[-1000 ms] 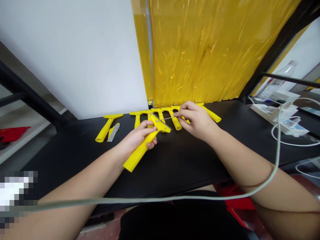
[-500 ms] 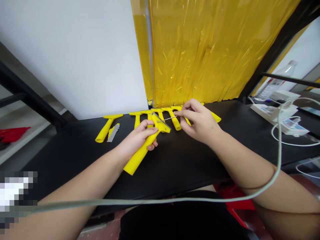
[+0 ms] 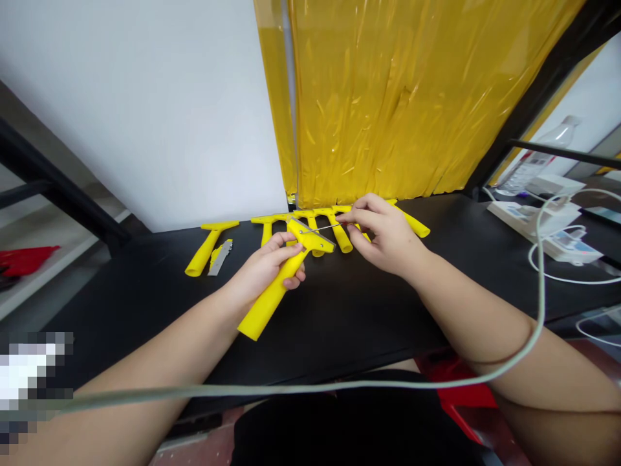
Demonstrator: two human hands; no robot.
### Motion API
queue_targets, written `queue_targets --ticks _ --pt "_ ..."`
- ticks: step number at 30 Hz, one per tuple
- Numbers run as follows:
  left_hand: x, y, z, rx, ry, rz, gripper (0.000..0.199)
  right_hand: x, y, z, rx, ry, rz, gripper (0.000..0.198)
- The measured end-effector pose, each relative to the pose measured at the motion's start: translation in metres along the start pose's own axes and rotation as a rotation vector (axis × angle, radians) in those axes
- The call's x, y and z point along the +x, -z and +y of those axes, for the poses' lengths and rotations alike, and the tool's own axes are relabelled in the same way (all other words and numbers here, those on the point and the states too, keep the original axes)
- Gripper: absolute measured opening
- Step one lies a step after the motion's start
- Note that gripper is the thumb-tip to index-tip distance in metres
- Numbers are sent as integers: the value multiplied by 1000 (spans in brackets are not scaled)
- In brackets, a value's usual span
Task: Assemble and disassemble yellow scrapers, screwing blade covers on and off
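My left hand [image 3: 272, 262] is wrapped round the neck of a yellow scraper [image 3: 269, 299], whose hollow handle points down towards me. A grey metal strip runs along the far edge of its head, and two small screws show on its face. In my right hand [image 3: 383, 233], thumb and fingers pinch a thin metal rod [image 3: 323, 228], perhaps a hex key. Its tip meets the scraper head at the left screw. Behind my hands several similar yellow scrapers [image 3: 343, 239] lie in a row along the wall, partly hidden.
Another yellow scraper [image 3: 204, 251] lies to the left, beside a small pile of grey metal and yellow pieces [image 3: 220, 257]. White power strips [image 3: 548, 230] and a plastic bottle [image 3: 543, 155] are at right. A pale cable [image 3: 339, 388] loops across in front of me.
The scraper head has turned slightly in my left hand, and the rod's tip has shifted a little to the left and up. Both hands keep their grip.
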State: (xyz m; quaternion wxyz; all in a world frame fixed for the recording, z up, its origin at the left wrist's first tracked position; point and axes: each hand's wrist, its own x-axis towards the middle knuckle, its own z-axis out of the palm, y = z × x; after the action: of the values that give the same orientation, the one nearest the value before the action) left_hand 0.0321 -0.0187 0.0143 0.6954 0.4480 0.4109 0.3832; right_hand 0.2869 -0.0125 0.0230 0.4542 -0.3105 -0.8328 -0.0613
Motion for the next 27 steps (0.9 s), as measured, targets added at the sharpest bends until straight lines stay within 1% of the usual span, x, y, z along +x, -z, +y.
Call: queue_targets --ticks 5,11,14,18,20,24,27 --pt "3 2 -1 -60 12 2 31 0 1 2 42 -43 -21 22" --pt "4 2 -3 -78 5 14 31 0 -1 5 70 -52 -20 21" --pt "3 0 -2 -45 0 3 32 0 -2 5 59 -51 -25 21" --pt "-2 -4 0 32 -9 -8 33 -1 -2 5 44 -34 4 20" --pt "-4 -6 -1 50 -72 21 36 -1 -1 4 48 -37 14 21" --pt "-6 -10 -6 141 -272 67 41 0 1 1 69 -97 5 21" --pt "-6 -10 -10 255 -396 98 38 0 3 -2 102 -157 13 12"
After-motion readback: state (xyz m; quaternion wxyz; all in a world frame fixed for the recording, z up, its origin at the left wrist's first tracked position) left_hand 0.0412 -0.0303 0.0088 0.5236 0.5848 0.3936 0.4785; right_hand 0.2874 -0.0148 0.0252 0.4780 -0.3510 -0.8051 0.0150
